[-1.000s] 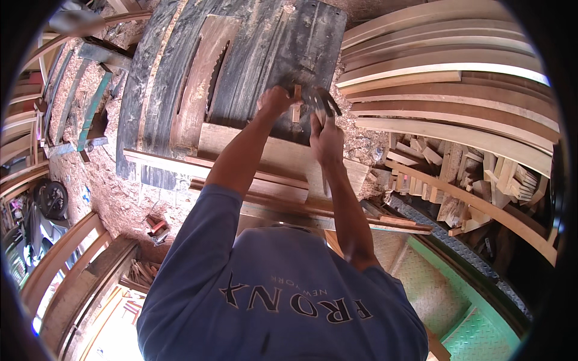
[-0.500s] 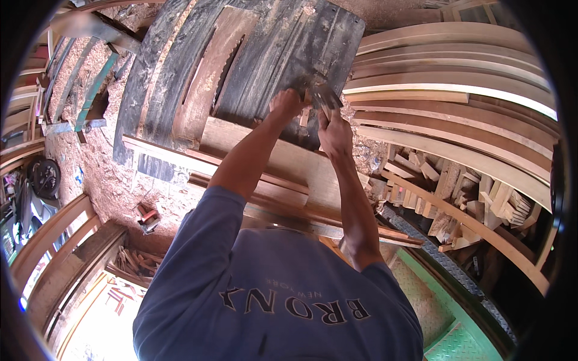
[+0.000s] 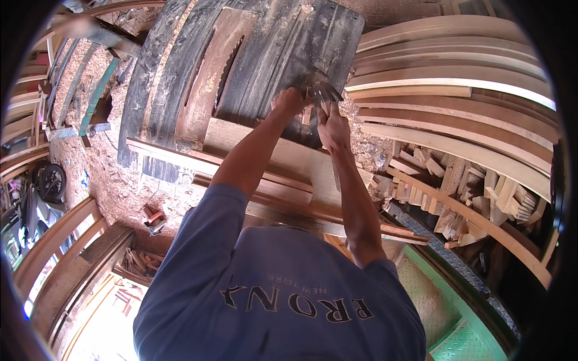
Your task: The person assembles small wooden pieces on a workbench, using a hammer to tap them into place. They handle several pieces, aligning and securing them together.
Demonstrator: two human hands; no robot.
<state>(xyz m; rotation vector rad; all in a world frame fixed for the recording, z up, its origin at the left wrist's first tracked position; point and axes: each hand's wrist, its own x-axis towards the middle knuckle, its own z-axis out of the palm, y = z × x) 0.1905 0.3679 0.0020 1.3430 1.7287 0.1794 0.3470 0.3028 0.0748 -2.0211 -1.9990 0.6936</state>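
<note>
Both arms reach forward over a dark, scuffed work table [image 3: 271,54]. My right hand [image 3: 333,127] is closed around the handle of what looks like a hammer, whose dark metal head [image 3: 326,92] is smeared by motion. Just left of it, my left hand [image 3: 289,102] is closed with the fingers curled down near the table surface. What those fingers hold is hidden. Between the two hands, a small light wood piece [image 3: 306,115] shows. A wide pale board [image 3: 241,139] lies at the table's near side, below my left wrist.
Long boards [image 3: 451,78] are stacked on the right, above a heap of short wood offcuts [image 3: 475,186]. A brown wood strip [image 3: 220,66] beside a jagged slot is set in the table. Sawdust [image 3: 120,174] covers the ground at left. Green metal plate [image 3: 433,295] lies at lower right.
The hammer head has shifted slightly beside my left hand. Both hands keep their grip in nearly the same place. The whole view has moved a little.
</note>
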